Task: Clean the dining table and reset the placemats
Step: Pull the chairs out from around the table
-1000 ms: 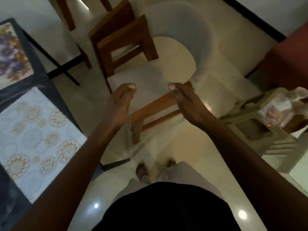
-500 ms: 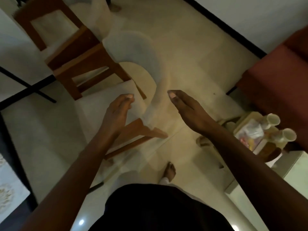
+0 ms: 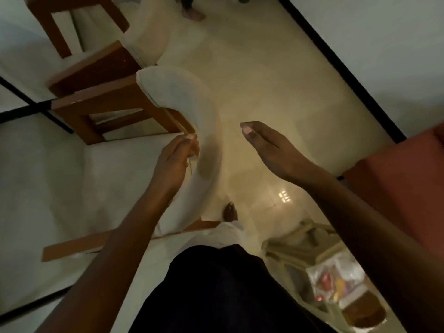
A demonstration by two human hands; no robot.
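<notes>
Two bare hands are reaching out in front of you, over a glossy cream tiled floor point(image 3: 264, 75). Nearest you, at 6 o'clock, your dark top point(image 3: 216, 292) is filling the bottom of the view, with one bare foot point(image 3: 230, 212) showing just beyond it.

At 4 o'clock a pale plastic stool point(image 3: 300, 251) is standing close to your right side, carrying a crinkly clear packet point(image 3: 334, 282) with red and yellow inside; blur is hiding the detail. At 3 o'clock the matte reddish edge of a sofa point(image 3: 396, 183) is crowding your right forearm.

Your left hand point(image 3: 174, 162) is lying against the curved, white padded back of the nearest chair point(image 3: 192, 111), fingers curled together; whether they are pinching the fabric you cannot tell from here. Your right hand point(image 3: 271, 147) is hanging free over the floor, fingers straight and held together, gripping nothing, well apart from the chair.

That chair, with its smooth brown wooden frame and square legs, is standing between you and the table side at 9 to 10 o'clock. A second chair point(image 3: 79, 22) of the same build is sitting beyond it at 11 o'clock. A black table leg point(image 3: 31, 109) is crossing at 9 o'clock; the tabletop and placemats are lying outside the view. At 12 o'clock another person's foot point(image 3: 193, 14) is resting on the tiles, and a black skirting point(image 3: 341, 68) is running along the white wall.
</notes>
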